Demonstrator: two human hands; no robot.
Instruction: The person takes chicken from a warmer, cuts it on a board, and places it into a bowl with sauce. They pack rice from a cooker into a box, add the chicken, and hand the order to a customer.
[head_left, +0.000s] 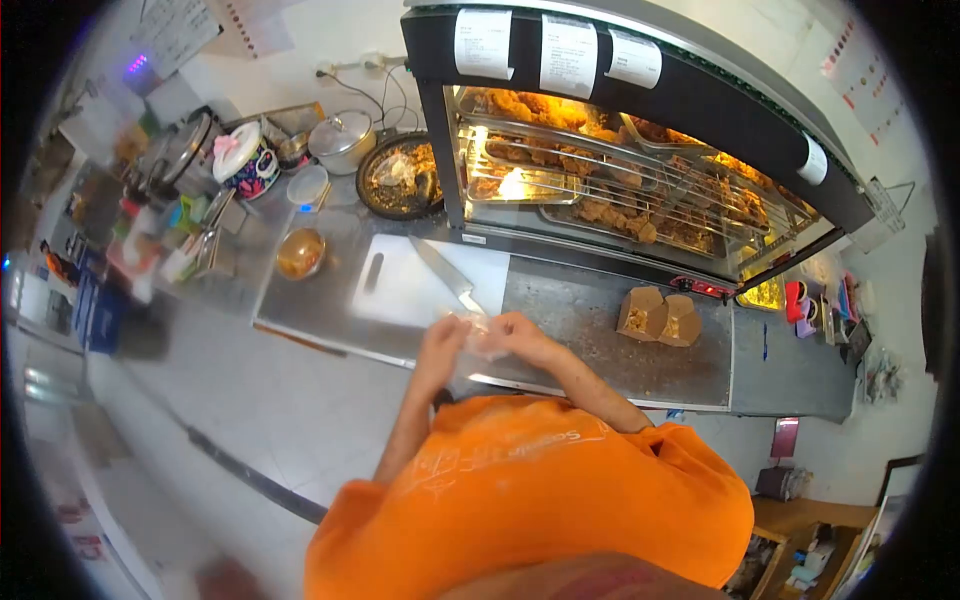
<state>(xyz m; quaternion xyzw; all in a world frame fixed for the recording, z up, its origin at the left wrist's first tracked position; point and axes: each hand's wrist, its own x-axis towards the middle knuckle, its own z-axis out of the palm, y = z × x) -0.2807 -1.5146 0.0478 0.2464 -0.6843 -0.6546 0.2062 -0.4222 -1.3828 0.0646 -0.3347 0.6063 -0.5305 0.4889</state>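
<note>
My left hand (444, 338) and my right hand (522, 337) are close together at the front edge of the metal counter. Both are closed on a crumpled piece of thin clear plastic (486, 338) that spans the gap between them; whether it is a bag or a glove I cannot tell. Just beyond the hands, a large knife (440, 268) lies slantwise on a white cutting board (398, 291). Its handle end points toward my fingers and is partly hidden by them.
Behind the board stands a heated glass cabinet (600, 255) with trays of fried food (605, 215). An opened cardboard box (648, 305) with food pieces sits at the right. To the left are a metal bowl (301, 252), a round dark pan (372, 200) and a lidded pot (342, 138).
</note>
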